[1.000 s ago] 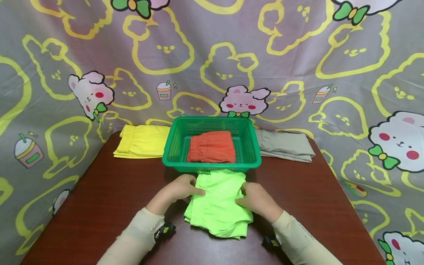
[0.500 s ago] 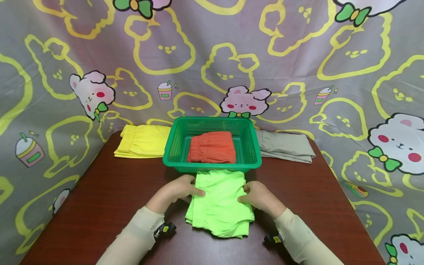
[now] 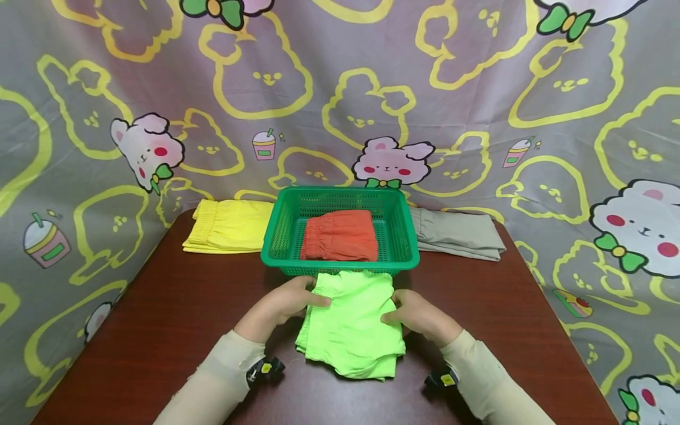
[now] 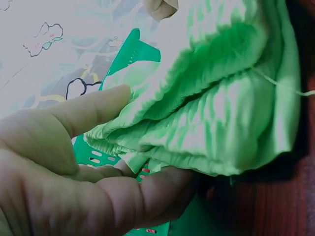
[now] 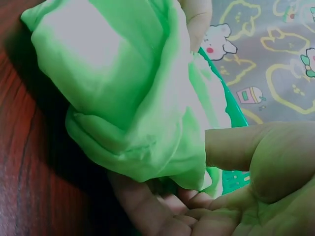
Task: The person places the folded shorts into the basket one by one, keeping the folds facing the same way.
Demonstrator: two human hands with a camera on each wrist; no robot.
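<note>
Folded neon-green shorts (image 3: 353, 324) with a gathered elastic waistband are held between both hands, just in front of the green basket (image 3: 340, 265). My left hand (image 3: 287, 301) grips their left edge, thumb on top and fingers underneath, as the left wrist view shows at the waistband (image 4: 197, 113). On the opposite edge, my right hand (image 3: 422, 316) pinches the cloth the same way; in the right wrist view its fingers (image 5: 147, 206) reach below the fold. Inside the basket lies a folded orange-red garment (image 3: 340, 236), also with an elastic waist.
Folded yellow shorts (image 3: 231, 227) lie left of the basket, and a folded grey garment (image 3: 459, 233) lies to its right. All rest on a dark brown wooden table (image 3: 175, 307). A cartoon-printed curtain (image 3: 329, 106) hangs behind and at both sides.
The green shorts and both hands have shifted only slightly; the hold on each edge stays the same. The basket and the other garments have not moved.
</note>
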